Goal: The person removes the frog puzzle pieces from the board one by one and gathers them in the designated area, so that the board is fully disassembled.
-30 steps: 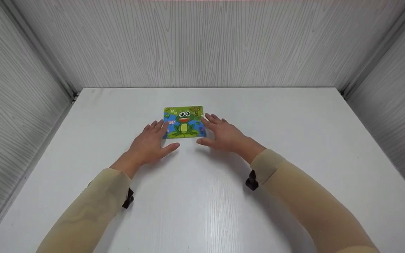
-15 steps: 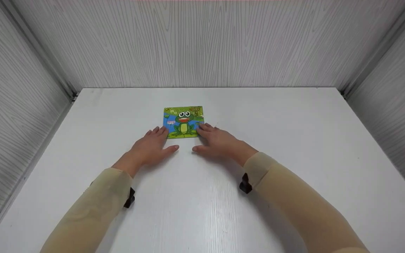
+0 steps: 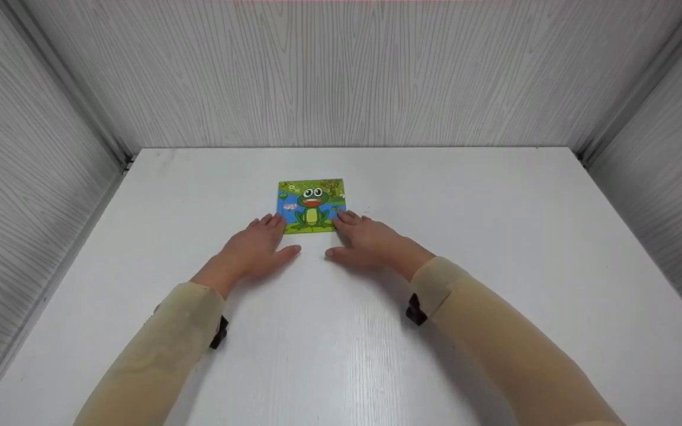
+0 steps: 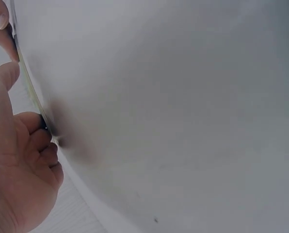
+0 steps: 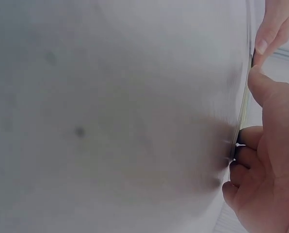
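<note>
A square picture board with a green frog (image 3: 312, 207) lies flat on the white table, toward its far side. The left hand (image 3: 253, 248) rests at the board's lower left corner, its fingertips on the edge and its thumb stretched out toward the middle. At the lower right corner, the right hand (image 3: 370, 239) touches the board in the same way, thumb pointing left. In the left wrist view, the board's thin edge (image 4: 32, 92) shows beyond the left hand. The right wrist view shows that edge (image 5: 243, 107) at the right hand's fingertips.
The white tabletop (image 3: 317, 331) spreads around the board. A wood-grain panel (image 3: 341, 77) rises behind it, with side panels left (image 3: 27, 148) and right (image 3: 666, 148). Beige sleeves with black wrist-worn pieces (image 3: 417, 310) cover the forearms.
Both hands have drawn back slightly toward the near side, to the board's lower corners. The right hand has also shifted left onto its edge. In the last half second, little has moved.
</note>
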`<action>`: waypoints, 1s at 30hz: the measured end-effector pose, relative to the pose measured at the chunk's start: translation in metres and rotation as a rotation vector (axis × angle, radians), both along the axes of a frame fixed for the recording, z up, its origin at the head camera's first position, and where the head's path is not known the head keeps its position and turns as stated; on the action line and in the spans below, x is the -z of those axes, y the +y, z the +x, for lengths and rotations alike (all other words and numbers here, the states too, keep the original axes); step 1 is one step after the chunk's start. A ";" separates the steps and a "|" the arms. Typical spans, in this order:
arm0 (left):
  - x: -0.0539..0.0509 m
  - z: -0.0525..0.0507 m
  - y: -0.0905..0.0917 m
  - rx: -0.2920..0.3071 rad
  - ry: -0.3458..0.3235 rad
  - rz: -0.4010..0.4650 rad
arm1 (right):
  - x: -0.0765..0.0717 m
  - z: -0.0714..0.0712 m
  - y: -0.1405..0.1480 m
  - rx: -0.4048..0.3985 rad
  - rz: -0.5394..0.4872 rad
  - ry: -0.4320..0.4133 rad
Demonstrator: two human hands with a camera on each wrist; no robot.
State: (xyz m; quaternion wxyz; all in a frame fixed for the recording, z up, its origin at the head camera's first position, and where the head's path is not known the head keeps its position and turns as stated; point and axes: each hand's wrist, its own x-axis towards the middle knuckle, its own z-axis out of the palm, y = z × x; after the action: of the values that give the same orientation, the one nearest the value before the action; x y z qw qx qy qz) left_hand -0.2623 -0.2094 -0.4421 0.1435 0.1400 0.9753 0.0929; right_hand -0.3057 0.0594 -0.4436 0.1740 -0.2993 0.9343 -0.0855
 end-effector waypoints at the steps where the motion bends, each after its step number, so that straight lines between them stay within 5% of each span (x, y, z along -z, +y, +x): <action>1: 0.000 0.001 0.001 0.001 0.003 0.001 | 0.000 0.001 0.001 -0.005 0.002 0.005; 30: -0.001 0.031 0.031 0.100 0.019 -0.045 | -0.005 0.033 0.043 -0.051 -0.009 -0.014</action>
State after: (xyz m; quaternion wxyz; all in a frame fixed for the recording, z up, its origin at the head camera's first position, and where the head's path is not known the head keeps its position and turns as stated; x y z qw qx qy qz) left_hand -0.2313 -0.1779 -0.4414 0.1416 0.1864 0.9702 0.0625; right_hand -0.2723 0.1026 -0.4388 0.1813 -0.3232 0.9247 -0.0874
